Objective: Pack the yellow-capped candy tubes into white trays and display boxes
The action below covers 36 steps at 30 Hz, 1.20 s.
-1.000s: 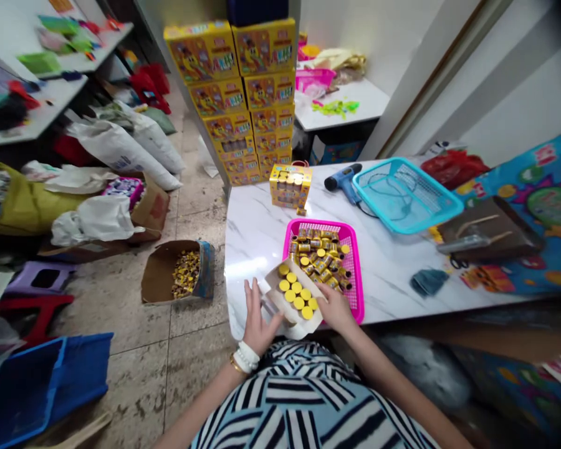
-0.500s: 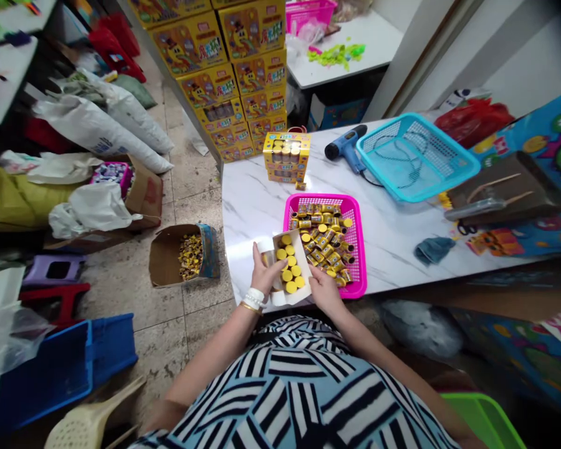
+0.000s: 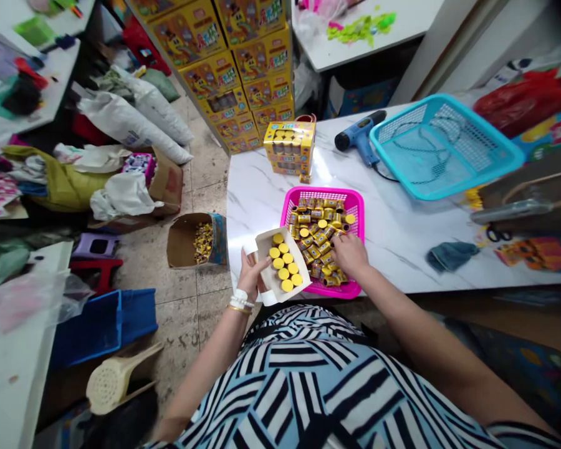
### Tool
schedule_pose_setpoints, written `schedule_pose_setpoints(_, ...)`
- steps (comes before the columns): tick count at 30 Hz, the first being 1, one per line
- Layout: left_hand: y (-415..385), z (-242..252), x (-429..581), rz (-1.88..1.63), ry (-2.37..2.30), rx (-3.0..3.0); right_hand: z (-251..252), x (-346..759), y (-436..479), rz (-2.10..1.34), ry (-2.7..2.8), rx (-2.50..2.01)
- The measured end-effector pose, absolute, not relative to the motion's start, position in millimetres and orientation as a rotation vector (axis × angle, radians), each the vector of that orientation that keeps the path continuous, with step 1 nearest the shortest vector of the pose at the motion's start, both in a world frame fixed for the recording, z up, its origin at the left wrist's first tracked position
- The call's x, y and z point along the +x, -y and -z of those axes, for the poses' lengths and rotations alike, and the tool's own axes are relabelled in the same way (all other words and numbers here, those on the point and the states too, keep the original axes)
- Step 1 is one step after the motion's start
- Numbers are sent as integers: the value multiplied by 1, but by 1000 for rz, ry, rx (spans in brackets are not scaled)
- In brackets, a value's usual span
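Nearest me, the left hand (image 3: 251,274) has its grip on the left side of an open white carton (image 3: 263,244), its thumb over the edge; yellow-topped cans (image 3: 283,273) stand inside. The carton tilts near the tabletop (image 3: 255,199) edge; I can't tell whether anything supports it from below. With only one hand on it, a slip or steeper tilt could spill the cans to the floor. The right hand (image 3: 350,254) reaches into the pink basket (image 3: 322,191), fingers among jumbled small cans (image 3: 314,251); whether its grip has one, I can't tell. Rummaging there might knock the carton, whose corner is close to the rim. Beyond, a loose can (image 3: 305,178) lies beside a yellow box (image 3: 292,165) and could roll if nudged.
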State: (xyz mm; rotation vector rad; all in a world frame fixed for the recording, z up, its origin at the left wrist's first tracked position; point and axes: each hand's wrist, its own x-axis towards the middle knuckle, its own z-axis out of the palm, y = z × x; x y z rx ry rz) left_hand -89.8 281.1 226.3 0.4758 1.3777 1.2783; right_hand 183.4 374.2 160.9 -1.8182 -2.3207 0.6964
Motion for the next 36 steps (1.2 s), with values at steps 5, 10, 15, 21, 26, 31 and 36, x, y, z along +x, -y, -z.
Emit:
schedule_pose_setpoints(5, -274, -230, -87, -1322, -1401, 393, -165, 181, -371, -1308, 1398, -1593)
schedule_pose_setpoints(10, -270, -228, -88, -1336, -1400, 361, -184, 172, -377, -1864, 736, -1213)
schedule_pose_setpoints(15, -270, -227, -91, -1309, -1368, 399, -197, 154, -383, -1974, 871, -1117)
schedule_pose_setpoints(21, -271, -237, -98, -1258, -1396, 453, -219, 118, -370, -1574, 1200, -1208)
schedule_pose_setpoints(26, -272, -241, -98, -1221, -1403, 478, -234, 73, -352, -1112, 1913, -1063)
schedule_pose_setpoints(31, -274, -239, -99, -1217, -1470, 537, -226, 43, -349, -794, 2162, -1119)
schedule_pose_setpoints(36, -276, -235, -112, -1217, -1510, 518, -223, 84, -349, -839, 1904, -1226)
